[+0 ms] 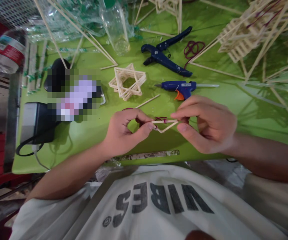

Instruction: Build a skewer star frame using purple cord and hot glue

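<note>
Between my hands is a small triangle of thin wooden sticks [168, 127], with dark red string looped and knotted on its upper stick. My left hand [131, 130] pinches its left corner between thumb and finger. The fingers of my right hand [206, 123] close around its right corner; their exact contact is partly hidden. A six-pointed star of stacked sticks [142, 80] lies just beyond, and a loose stick [147, 101] rests in front of it. A blue glue gun [181, 87] with an orange trigger lies beyond my right hand, a clear glue stick in its back.
Dark blue cutters [163, 58] and a coil of dark red string [193, 49] lie farther back. Stick frames [248, 36] stand at the right. A clear bottle [117, 33], a black mouse [56, 75], a phone [79, 96] and a charger [37, 121] occupy the left of the green table [89, 133].
</note>
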The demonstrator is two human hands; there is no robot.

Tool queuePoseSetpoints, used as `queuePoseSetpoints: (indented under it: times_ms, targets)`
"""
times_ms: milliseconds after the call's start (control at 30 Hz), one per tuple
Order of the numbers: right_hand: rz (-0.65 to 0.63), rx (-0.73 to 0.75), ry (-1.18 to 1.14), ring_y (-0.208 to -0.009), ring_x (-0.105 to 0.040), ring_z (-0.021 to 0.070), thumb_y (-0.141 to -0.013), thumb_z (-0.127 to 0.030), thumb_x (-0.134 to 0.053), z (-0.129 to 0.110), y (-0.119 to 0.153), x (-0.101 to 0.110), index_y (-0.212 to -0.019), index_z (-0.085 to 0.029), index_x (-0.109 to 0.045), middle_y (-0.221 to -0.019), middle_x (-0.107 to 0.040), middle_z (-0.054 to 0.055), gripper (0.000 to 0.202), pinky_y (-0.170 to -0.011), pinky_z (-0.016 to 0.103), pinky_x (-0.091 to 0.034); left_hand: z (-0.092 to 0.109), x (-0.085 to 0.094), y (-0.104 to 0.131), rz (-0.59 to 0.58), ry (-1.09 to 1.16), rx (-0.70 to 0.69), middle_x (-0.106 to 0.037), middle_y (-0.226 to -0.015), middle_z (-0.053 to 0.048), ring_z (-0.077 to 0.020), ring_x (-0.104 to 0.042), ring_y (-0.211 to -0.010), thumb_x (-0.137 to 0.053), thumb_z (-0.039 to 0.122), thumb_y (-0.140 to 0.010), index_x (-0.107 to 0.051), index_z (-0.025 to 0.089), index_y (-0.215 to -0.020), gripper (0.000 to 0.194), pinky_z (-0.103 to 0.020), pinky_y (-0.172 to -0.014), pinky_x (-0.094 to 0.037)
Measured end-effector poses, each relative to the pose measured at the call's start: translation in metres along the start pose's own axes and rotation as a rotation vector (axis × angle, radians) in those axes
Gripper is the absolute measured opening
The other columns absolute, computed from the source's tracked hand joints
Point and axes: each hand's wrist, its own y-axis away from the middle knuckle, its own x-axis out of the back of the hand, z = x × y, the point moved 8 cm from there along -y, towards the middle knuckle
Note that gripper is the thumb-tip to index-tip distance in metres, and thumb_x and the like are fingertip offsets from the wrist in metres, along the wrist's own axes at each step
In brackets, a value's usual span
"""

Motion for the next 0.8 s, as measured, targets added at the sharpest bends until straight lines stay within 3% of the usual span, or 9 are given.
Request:
queuePoseSetpoints:
  times_ms: [167, 300, 533, 633, 800]
  targets:
    - [-0.013, 0.000, 0.010, -0.071, -0.067, 0.0172, -0.095, -0.024, -0.080, 0.003, 0.002, -0.002, -0.121, -0.029, -0.081, -0.099, -0.076, 0.006, 0.026, -0.055, 0.033, -0.058, -0.002, 0.001, 0.001, 0.005, 0.005, 0.005, -0.087, -0.095, -0.006, -0.0197, -0.079, -0.086, -0.083, 0.034, -0.102, -0.086, 0.024, -0.101, 0.010, -0.035, -0.078, -0.060]
    - [-0.056, 0.032, 0.061, -0.087, -0.074, 0.0240, -0.095, -0.030, -0.081, 0.003, 0.004, -0.004, -0.125, -0.030, -0.081, -0.106, -0.076, 0.009, 0.030, -0.070, 0.042, -0.067, -0.001, 0.000, 0.001, -0.001, 0.020, -0.001, -0.086, -0.095, -0.004, -0.0192, -0.079, -0.086, -0.083, 0.030, -0.102, -0.085, 0.024, -0.100, 0.006, -0.035, -0.080, -0.059]
    - [-0.038, 0.088, 0.091, -0.095, -0.073, 0.0282, -0.092, -0.029, -0.081, -0.001, 0.003, -0.001, -0.129, -0.028, -0.080, -0.117, -0.073, 0.014, 0.037, -0.072, 0.047, -0.067, -0.001, 0.001, 0.001, 0.003, 0.008, 0.013, -0.086, -0.094, -0.005, -0.0197, -0.079, -0.086, -0.082, 0.033, -0.103, -0.085, 0.024, -0.100, 0.010, -0.035, -0.077, -0.059]
    - [-0.089, 0.072, 0.108, -0.096, -0.072, 0.0286, -0.094, -0.027, -0.080, 0.000, 0.003, -0.005, -0.130, -0.033, -0.078, -0.121, -0.073, 0.013, 0.037, -0.073, 0.048, -0.067, -0.002, 0.002, 0.001, 0.014, -0.010, 0.027, -0.086, -0.093, -0.005, -0.0202, -0.079, -0.085, -0.083, 0.035, -0.103, -0.085, 0.024, -0.099, 0.012, -0.035, -0.077, -0.060]
    - [-0.075, 0.202, 0.120, -0.105, -0.073, 0.0312, -0.092, -0.026, -0.079, -0.010, 0.007, -0.004, -0.125, -0.028, -0.079, -0.126, -0.071, 0.016, 0.033, -0.078, 0.050, -0.068, -0.003, 0.004, 0.002, 0.040, -0.020, 0.024, -0.085, -0.091, -0.004, -0.0191, -0.077, -0.084, -0.083, 0.035, -0.102, -0.085, 0.024, -0.099, 0.011, -0.034, -0.075, -0.058]
